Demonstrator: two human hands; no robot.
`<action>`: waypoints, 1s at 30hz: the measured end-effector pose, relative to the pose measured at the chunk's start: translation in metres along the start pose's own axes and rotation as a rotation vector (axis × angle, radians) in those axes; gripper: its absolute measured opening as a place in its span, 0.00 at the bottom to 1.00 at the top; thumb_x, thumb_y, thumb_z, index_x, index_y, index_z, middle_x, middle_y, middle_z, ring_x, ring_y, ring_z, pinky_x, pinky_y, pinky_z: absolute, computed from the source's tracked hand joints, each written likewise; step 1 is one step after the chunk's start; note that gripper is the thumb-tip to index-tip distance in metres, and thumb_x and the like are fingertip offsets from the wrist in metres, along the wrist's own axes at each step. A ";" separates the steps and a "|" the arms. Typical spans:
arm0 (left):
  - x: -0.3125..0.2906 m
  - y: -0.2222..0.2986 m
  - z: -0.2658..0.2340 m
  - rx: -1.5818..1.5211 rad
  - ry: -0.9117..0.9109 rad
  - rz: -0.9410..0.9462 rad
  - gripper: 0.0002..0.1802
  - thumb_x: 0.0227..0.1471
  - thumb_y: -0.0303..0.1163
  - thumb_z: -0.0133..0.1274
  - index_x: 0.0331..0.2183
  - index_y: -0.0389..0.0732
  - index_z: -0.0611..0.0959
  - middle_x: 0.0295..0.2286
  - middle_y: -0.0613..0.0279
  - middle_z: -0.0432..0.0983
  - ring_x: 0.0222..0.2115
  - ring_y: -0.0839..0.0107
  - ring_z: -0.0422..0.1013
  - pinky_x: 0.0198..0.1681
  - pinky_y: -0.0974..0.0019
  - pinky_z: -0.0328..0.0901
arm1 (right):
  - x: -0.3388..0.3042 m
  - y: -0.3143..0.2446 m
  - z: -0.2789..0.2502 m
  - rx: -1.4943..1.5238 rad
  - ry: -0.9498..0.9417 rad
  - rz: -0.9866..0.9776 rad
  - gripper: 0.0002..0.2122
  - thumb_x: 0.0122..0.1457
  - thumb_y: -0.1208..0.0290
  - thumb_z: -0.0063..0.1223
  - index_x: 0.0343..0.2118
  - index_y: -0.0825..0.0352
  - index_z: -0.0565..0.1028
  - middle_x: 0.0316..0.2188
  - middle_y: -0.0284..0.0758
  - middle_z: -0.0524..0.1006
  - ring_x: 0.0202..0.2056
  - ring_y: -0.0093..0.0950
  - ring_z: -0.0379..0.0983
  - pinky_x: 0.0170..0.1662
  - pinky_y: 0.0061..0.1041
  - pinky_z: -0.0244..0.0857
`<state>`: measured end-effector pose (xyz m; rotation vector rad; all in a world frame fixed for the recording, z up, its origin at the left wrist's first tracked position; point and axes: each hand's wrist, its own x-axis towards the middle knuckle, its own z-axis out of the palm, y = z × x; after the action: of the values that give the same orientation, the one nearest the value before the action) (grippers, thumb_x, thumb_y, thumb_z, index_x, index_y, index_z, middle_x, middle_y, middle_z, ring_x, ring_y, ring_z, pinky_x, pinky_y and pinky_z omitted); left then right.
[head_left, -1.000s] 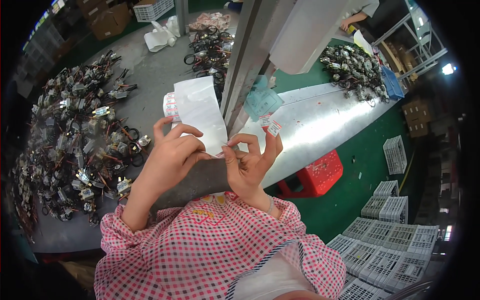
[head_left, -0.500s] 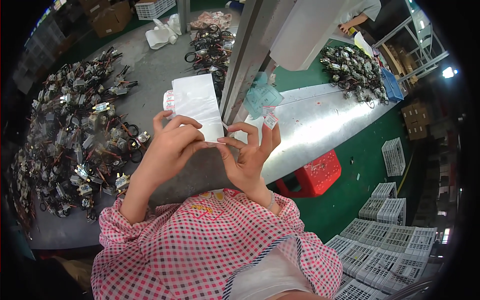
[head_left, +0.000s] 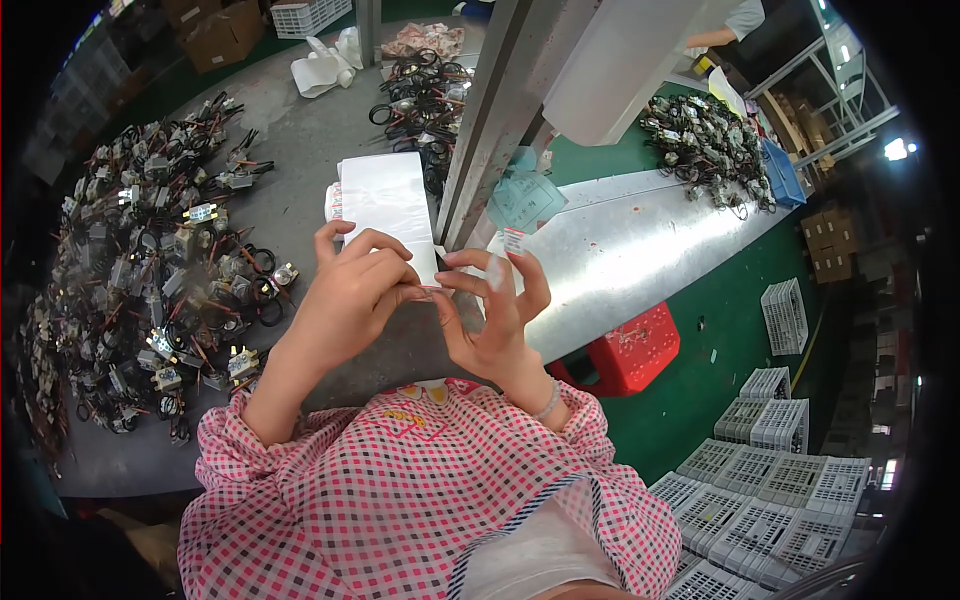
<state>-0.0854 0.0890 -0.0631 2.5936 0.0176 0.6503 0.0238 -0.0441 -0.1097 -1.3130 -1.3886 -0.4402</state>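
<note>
Left hand [head_left: 345,300] pinched narrow on near edge of white sheet [head_left: 385,200]; your right hand [head_left: 495,335] at same edge's right corner, whether gripping cannot tell. Sheet lies ahead of both, long axis running away from you, left hand nearer. Label [head_left: 514,241] on raised right fingertip. Wired-parts pile [head_left: 150,270] left on desk [head_left: 290,140].

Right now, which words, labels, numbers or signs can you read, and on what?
None legible.
Sticker on the right hand: too small.
Labels at the left edge of the white sheet: too small.
Teal sheet by the post: blurred.
Smock motif: blurred.
Left heap: markings too small.
Anything farther off: too blurred.
</note>
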 end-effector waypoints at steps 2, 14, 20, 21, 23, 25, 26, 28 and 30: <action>0.000 -0.001 0.002 -0.006 -0.002 -0.004 0.06 0.40 0.29 0.57 0.23 0.42 0.75 0.22 0.70 0.71 0.34 0.73 0.68 0.48 0.52 0.47 | 0.002 0.001 -0.003 -0.015 -0.065 -0.024 0.36 0.42 0.93 0.51 0.54 0.65 0.49 0.52 0.44 0.44 0.39 0.37 0.69 0.33 0.24 0.73; -0.002 -0.003 0.005 -0.018 0.004 -0.073 0.03 0.44 0.29 0.53 0.23 0.41 0.76 0.21 0.69 0.72 0.33 0.73 0.68 0.48 0.52 0.47 | -0.009 0.013 0.001 0.010 -0.156 -0.196 0.32 0.41 0.94 0.51 0.49 0.64 0.54 0.50 0.44 0.47 0.37 0.41 0.71 0.32 0.26 0.75; -0.003 0.000 0.006 -0.027 0.002 -0.123 0.04 0.45 0.29 0.52 0.23 0.40 0.77 0.21 0.67 0.72 0.33 0.72 0.68 0.48 0.53 0.48 | -0.009 0.015 0.002 0.048 -0.083 -0.259 0.34 0.41 0.94 0.51 0.50 0.58 0.53 0.50 0.43 0.47 0.35 0.40 0.71 0.32 0.24 0.75; -0.003 0.000 0.007 -0.036 0.001 -0.129 0.04 0.45 0.29 0.51 0.23 0.40 0.77 0.21 0.67 0.72 0.33 0.72 0.68 0.48 0.53 0.48 | -0.012 0.015 0.001 0.054 -0.077 -0.246 0.35 0.41 0.94 0.51 0.51 0.57 0.53 0.50 0.43 0.48 0.35 0.40 0.71 0.31 0.24 0.74; -0.004 0.000 0.010 -0.033 -0.003 -0.137 0.04 0.46 0.29 0.51 0.23 0.40 0.77 0.21 0.66 0.72 0.32 0.72 0.68 0.48 0.53 0.48 | -0.016 0.015 0.000 0.061 -0.065 -0.227 0.35 0.41 0.93 0.51 0.51 0.56 0.53 0.50 0.43 0.49 0.35 0.39 0.71 0.31 0.23 0.74; -0.003 0.002 0.011 -0.034 -0.005 -0.144 0.04 0.46 0.29 0.51 0.23 0.40 0.77 0.21 0.66 0.72 0.32 0.71 0.68 0.48 0.53 0.48 | -0.018 0.014 -0.002 -0.027 -0.121 -0.231 0.37 0.41 0.93 0.51 0.52 0.55 0.51 0.49 0.42 0.50 0.35 0.39 0.70 0.31 0.24 0.74; -0.003 0.003 0.011 -0.031 0.001 -0.158 0.04 0.46 0.29 0.51 0.23 0.39 0.77 0.21 0.66 0.72 0.32 0.71 0.68 0.48 0.53 0.48 | -0.019 0.013 -0.004 -0.029 -0.121 -0.229 0.37 0.41 0.93 0.51 0.52 0.55 0.51 0.49 0.42 0.50 0.35 0.39 0.70 0.31 0.24 0.74; -0.002 0.004 0.011 -0.028 0.009 -0.172 0.05 0.46 0.29 0.51 0.23 0.39 0.77 0.21 0.66 0.72 0.31 0.71 0.68 0.48 0.53 0.48 | -0.018 0.015 -0.006 -0.194 -0.167 -0.319 0.39 0.40 0.93 0.52 0.54 0.53 0.49 0.49 0.42 0.51 0.36 0.40 0.70 0.31 0.24 0.74; -0.001 0.002 0.012 -0.009 0.000 -0.163 0.05 0.46 0.29 0.51 0.23 0.39 0.77 0.21 0.66 0.72 0.31 0.71 0.68 0.48 0.53 0.48 | -0.017 0.017 -0.003 -0.128 -0.123 -0.277 0.40 0.40 0.93 0.52 0.54 0.53 0.48 0.49 0.42 0.51 0.36 0.40 0.69 0.32 0.25 0.74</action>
<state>-0.0814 0.0816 -0.0719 2.5501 0.2232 0.5899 0.0357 -0.0493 -0.1300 -1.2718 -1.6779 -0.6521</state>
